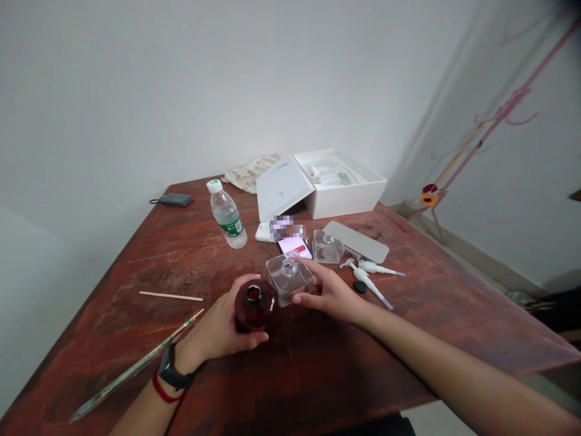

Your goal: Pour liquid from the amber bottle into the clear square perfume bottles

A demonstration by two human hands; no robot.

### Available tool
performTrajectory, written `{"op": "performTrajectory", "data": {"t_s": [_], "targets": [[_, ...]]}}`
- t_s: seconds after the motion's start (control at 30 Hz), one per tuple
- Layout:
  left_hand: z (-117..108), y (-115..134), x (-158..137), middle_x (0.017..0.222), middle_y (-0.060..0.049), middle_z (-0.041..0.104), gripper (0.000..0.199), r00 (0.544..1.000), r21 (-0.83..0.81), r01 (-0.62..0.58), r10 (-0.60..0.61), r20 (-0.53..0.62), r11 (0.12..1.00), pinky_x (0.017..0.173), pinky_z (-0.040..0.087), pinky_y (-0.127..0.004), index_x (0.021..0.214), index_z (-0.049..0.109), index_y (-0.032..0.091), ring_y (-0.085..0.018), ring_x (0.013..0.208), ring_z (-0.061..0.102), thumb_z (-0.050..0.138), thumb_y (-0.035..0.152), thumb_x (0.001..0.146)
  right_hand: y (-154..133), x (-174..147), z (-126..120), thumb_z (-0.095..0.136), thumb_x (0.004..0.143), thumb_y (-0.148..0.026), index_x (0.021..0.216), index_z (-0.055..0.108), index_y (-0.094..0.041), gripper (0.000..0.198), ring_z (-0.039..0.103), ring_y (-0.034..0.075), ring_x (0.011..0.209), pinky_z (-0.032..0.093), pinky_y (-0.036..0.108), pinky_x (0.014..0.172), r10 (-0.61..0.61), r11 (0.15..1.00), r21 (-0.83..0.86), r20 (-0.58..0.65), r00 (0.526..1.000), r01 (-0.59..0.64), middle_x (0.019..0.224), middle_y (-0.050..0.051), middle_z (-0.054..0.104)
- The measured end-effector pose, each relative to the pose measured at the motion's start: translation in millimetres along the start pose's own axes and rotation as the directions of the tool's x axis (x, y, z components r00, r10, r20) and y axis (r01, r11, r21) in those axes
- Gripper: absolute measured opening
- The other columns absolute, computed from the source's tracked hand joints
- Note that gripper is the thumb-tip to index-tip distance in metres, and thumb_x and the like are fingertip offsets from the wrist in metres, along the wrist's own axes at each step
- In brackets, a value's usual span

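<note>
My left hand (224, 324) is wrapped round a dark reddish-brown glass bottle (255, 307), whose uncapped neck faces up. Just to its right, my right hand (329, 290) grips a clear square bottle (285, 280) from the side, its neck also uncovered. The two bottles stand close together; whether they touch I cannot tell. A second clear square bottle (327, 248) is behind my right hand. Two white pump heads (367, 280) with dip tubes lie to the right, beside a small black cap (360, 287).
A water bottle (228, 221) stands behind my left hand. Farther back are an open white box (345, 197), a phone (295, 245) and a silver slab (358, 240). At left lie a thin stick (170, 296), a wrapped chopstick pack (131, 372) and a grey pouch-like device (177, 200).
</note>
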State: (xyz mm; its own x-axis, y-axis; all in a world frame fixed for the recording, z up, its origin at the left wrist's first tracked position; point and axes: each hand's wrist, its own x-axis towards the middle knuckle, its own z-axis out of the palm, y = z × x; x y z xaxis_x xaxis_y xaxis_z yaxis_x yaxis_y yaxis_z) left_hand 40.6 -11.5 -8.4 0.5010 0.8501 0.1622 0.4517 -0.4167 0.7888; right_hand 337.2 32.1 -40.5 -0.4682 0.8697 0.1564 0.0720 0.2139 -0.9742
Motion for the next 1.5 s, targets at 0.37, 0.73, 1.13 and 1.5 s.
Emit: {"op": "performTrajectory", "data": {"t_s": [0.37,0.73,1.13,1.5], "targets": [[1.6,-4.2,-0.6,0.149,-0.015,0.062,0.092,1.000,-0.004,-0.024,0.024,0.003,1.000,0.116,0.051,-0.048,0.155,0.039,0.023,-0.035,0.132,0.067,0.089,0.044,0.081,2.4,-0.1,1.0,0.093,0.082,-0.044,0.153,0.061,-0.024,0.080,0.073,0.026,0.090,0.063,0.036,0.075,-0.017,0.999,-0.029,-0.053,0.998,0.016,0.112,0.009,0.080],[1.4,-4.9,-0.2,0.150,-0.015,0.061,0.093,1.000,-0.002,-0.025,0.025,0.015,1.000,0.116,0.051,-0.048,0.156,0.038,0.024,-0.035,0.132,0.066,0.089,0.045,0.081,7.4,-1.1,6.0,0.095,0.079,-0.044,0.150,0.064,-0.026,0.080,0.054,0.012,0.057,0.046,0.022,0.051,0.009,0.997,0.074,-0.084,0.996,-0.002,0.080,-0.001,0.072],[2.6,-5.1,-0.9,0.149,-0.015,0.062,0.092,1.000,-0.015,-0.013,0.013,-0.004,1.000,0.118,0.049,-0.049,0.155,0.041,0.024,-0.036,0.133,0.066,0.089,0.044,0.080,7.1,-0.5,4.7,0.093,0.081,-0.046,0.155,0.058,-0.024,0.085,0.063,0.016,0.067,0.052,0.026,0.060,0.076,0.994,0.086,-0.028,0.997,-0.074,0.087,0.001,0.074],[2.7,-5.3,-0.7,0.150,-0.015,0.061,0.093,1.000,-0.012,-0.022,0.022,-0.005,1.000,0.118,0.049,-0.049,0.155,0.041,0.023,-0.036,0.133,0.066,0.090,0.042,0.078,4.2,0.5,2.4,0.090,0.083,-0.048,0.160,0.053,-0.022,0.089,0.074,0.023,0.086,0.062,0.034,0.075,0.082,0.996,0.027,0.013,0.997,-0.082,0.095,0.004,0.078]]}}
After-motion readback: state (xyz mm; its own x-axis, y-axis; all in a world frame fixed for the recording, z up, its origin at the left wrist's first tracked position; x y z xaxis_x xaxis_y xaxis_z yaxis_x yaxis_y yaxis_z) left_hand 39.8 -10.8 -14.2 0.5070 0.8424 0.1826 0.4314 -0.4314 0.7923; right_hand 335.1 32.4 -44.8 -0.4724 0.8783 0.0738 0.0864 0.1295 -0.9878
